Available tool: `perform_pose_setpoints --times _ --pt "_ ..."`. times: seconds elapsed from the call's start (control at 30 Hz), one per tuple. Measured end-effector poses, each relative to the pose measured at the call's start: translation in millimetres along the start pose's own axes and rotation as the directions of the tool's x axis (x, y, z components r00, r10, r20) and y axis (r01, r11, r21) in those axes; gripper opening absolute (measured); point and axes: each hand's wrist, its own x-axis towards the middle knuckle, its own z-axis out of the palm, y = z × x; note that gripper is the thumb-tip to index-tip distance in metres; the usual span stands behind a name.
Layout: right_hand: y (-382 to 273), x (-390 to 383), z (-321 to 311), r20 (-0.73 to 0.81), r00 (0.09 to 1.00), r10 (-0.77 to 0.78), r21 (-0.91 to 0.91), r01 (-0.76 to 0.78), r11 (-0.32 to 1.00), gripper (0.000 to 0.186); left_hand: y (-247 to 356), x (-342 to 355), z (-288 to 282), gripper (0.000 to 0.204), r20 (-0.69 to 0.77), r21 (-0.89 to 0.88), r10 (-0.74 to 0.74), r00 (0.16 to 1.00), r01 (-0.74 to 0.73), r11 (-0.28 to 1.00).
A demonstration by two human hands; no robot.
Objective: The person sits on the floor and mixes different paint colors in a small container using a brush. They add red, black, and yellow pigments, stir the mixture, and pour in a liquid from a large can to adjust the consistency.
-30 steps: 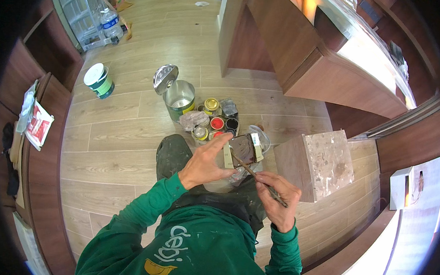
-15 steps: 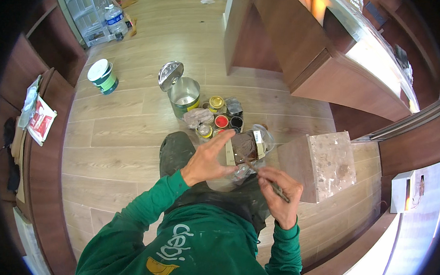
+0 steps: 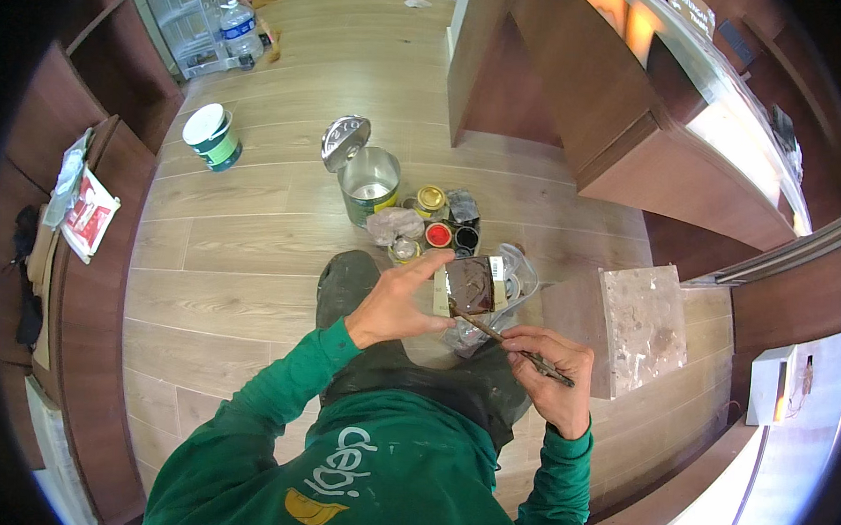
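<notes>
Fingers spread wide, the left hand (image 3: 395, 304) grips a container (image 3: 441, 290) from nine o'clock — the right hand (image 3: 562, 367) pinches a slender stick (image 3: 479, 323), its tip toward seven.

- White letters (image 3: 348, 463) and yellow emblem (image 3: 314, 508) on green sweatshirt (image 3: 421, 460)
- White writing (image 3: 696, 6) on sign (image 3: 691, 13)
- Raised characters (image 3: 340, 137) on silver lid (image 3: 345, 147)
- White label (image 3: 497, 268) on brown-filled container (image 3: 441, 292)

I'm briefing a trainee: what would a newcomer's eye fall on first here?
Probably the vivid green top along the bottom, then the small red-filled can just above centre. Below it, the left hand spans the left side of a beige-edged box of brown material, and the right hand points a slim tool at it.
</notes>
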Motion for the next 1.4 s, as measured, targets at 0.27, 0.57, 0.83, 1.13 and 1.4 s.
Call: perform_pose_setpoints --times 0.27,0.57,0.83,1.13,1.4 --pt "-1 16 25 0.025 0.999 -0.035 0.074 0.033 0.997 0.013 -12 -14 -15 0.101 0.014 0.053 -0.025 1.000 0.025 0.998" --pt "-29 30 27 0.081 0.974 0.211 0.197 -0.223 0.955 0.021 1 -20 -53 0.104 -0.084 -0.038 -0.119 0.989 0.116 0.993" --pt "-28 26 38 0.022 0.978 0.207 0.191 -0.207 0.960 0.023 8 -18 -47 0.100 -0.123 -0.088 -0.128 0.984 0.118 0.989" --pt "-17 16 35 -0.114 0.992 0.060 0.095 -0.049 0.994 0.016 11 -11 -41 0.093 -0.274 0.028 -0.010 0.962 0.019 0.999" --pt "-13 8 39 -0.180 0.980 0.084 0.074 -0.071 0.995 0.017 8 -6 -27 0.098 -0.301 0.027 -0.026 0.953 0.036 0.999"
